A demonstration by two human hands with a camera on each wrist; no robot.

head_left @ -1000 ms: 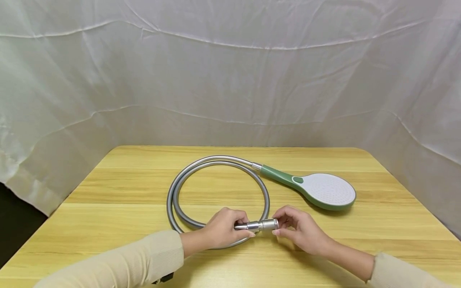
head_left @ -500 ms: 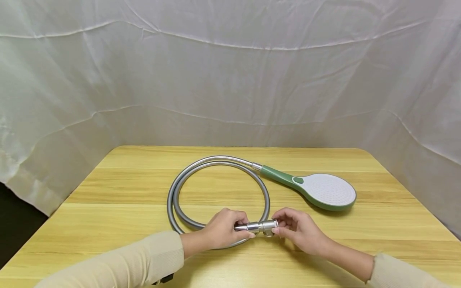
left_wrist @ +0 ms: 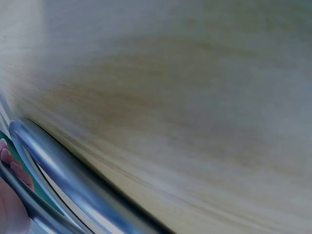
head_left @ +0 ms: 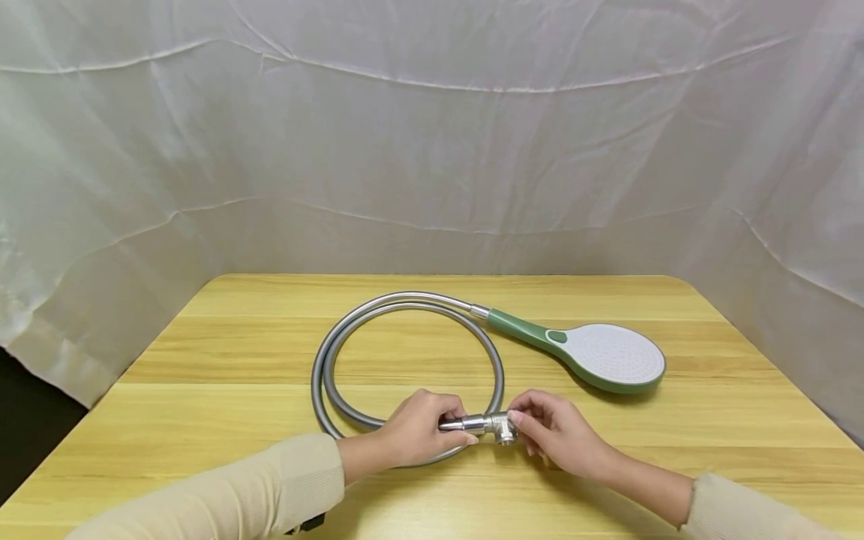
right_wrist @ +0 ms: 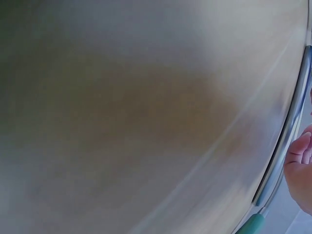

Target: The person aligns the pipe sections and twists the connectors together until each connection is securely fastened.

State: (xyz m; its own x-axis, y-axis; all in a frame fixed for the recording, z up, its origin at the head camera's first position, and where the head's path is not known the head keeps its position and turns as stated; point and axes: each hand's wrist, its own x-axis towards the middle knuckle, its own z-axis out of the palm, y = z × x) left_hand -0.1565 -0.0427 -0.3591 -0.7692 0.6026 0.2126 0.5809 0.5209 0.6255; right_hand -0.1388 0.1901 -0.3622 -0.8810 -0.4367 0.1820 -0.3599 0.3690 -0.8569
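Observation:
My left hand (head_left: 420, 429) grips the chrome end (head_left: 474, 425) of a grey shower hose (head_left: 499, 367). A shiny metal pipe fitting (head_left: 503, 428) sits at that end, its side outlet pointing toward me. My right hand (head_left: 565, 433) pinches the fitting's right side between thumb and finger; its other fingers are partly hidden. The hose lies looped on the table and joins a green shower head (head_left: 614, 354), whose white face is up. In the left wrist view, the hose (left_wrist: 68, 165) passes my left hand (left_wrist: 12, 209). The right wrist view catches only part of my right hand (right_wrist: 300, 180).
A light wood table (head_left: 223, 360) carries everything. Pale fabric (head_left: 432, 150) hangs behind it and along both sides. The shower head rests at the right, beyond my right hand.
The fitting has turned about its axis, so its side outlet has come into view and now faces me. My right thumb has shifted up over it. My left hand has stayed put.

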